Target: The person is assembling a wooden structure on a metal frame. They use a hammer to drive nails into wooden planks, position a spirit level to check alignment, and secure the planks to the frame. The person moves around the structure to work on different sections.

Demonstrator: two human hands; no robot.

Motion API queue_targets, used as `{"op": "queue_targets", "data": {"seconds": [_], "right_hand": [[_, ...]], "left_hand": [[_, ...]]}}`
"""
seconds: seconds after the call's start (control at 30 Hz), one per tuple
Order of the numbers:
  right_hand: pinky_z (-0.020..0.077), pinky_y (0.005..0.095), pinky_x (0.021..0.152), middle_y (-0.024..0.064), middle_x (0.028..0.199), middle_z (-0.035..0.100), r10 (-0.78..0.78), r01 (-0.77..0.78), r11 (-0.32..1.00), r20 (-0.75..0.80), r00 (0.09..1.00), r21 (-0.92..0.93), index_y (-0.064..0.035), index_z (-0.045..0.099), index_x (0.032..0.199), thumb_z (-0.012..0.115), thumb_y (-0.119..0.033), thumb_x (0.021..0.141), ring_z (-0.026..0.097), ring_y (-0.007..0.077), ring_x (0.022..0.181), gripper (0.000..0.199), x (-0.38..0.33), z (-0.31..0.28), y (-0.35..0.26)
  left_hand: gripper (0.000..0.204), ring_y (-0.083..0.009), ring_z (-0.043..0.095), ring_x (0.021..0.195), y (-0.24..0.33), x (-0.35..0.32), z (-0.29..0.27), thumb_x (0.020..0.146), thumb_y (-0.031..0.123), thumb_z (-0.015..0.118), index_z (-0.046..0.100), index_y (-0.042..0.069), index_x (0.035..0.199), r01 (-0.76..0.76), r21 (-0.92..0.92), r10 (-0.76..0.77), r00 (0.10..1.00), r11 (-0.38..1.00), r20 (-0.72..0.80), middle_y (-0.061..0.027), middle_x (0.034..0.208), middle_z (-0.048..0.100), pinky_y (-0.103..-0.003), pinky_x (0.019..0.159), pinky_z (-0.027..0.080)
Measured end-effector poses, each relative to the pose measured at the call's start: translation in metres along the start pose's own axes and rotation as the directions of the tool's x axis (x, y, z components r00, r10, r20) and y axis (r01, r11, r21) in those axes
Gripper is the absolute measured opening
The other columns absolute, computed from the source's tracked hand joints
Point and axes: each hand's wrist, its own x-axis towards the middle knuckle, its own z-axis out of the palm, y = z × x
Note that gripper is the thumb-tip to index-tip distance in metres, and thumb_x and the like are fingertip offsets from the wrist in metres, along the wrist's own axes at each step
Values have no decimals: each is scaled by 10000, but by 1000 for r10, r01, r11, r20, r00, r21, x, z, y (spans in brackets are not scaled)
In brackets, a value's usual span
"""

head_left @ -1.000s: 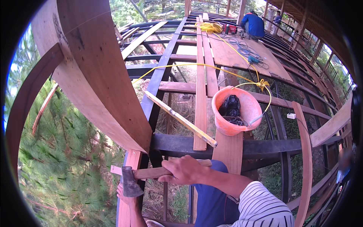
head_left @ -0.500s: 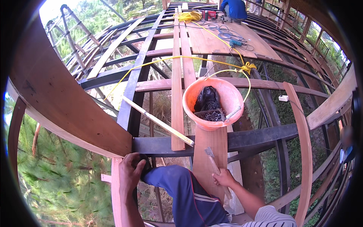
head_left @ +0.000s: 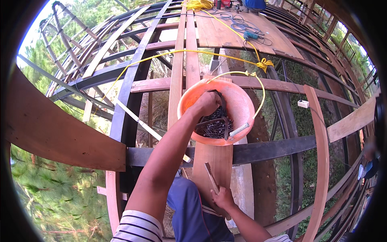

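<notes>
My left hand [head_left: 209, 103] reaches into an orange bucket [head_left: 244, 111], fingers closed on a crumpled black plastic bag [head_left: 218, 95] near its far side. Dark nails [head_left: 213, 129] lie in a heap in the bucket, below that hand, with a bent dark metal piece [head_left: 226, 128] among them. My right hand [head_left: 223, 198] grips a long, thin wooden-handled tool [head_left: 211, 176] by its lower part, over a plank [head_left: 201, 167]. The tool's upper end tilts away from me; its exact kind is unclear. A yellow rope handle [head_left: 264, 94] loops beside the bucket.
Black beams [head_left: 274, 150] and wooden joists frame open gaps with ground and greenery far below. A pale strip [head_left: 149, 129] lies left of the bucket. Farther off are a teal power drill [head_left: 250, 36], cables, yellow rope [head_left: 197, 5] and a person in blue [head_left: 255, 4].
My left hand has left the post at the left and gone into the bucket, onto the black bag. My right hand, still holding the tool, has shifted slightly left and nearer me.
</notes>
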Motion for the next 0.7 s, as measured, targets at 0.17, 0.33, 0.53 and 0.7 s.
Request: {"op": "queue_targets", "data": {"seconds": [0.17,0.33,0.53,0.7], "right_hand": [[584,362,570,119,666,703,27,-28,998,11,1000,53,39,662,942,670,-245,967,723,216,570,285,2,-2,1],[585,414,663,133,641,697,27,-29,998,33,999,61,6,668,950,652,-330,964,737,279,620,337,8,-7,5],[574,332,514,97,661,689,87,-92,984,41,995,152,32,640,919,662,-197,982,709,182,559,239,9,-6,-5],[554,322,454,101,651,674,99,-109,978,63,993,181,50,618,984,641,-152,988,692,186,521,203,4,-2,-7]], "left_hand": [[186,-348,722,898,1,13,15,774,77,661,795,96,901,28,143,-75,941,989,330,-175,933,748,-429,842,569],[155,-330,740,903,20,20,28,798,108,671,791,64,885,-221,363,33,888,905,460,-168,930,757,-400,805,591],[250,-266,740,1049,40,5,40,961,170,566,798,143,1048,-177,525,-80,900,832,429,-97,1117,767,-410,865,595],[247,-228,749,1005,40,5,65,937,237,628,808,159,1088,-94,592,-122,942,801,314,-57,1104,778,-415,761,597]]}}
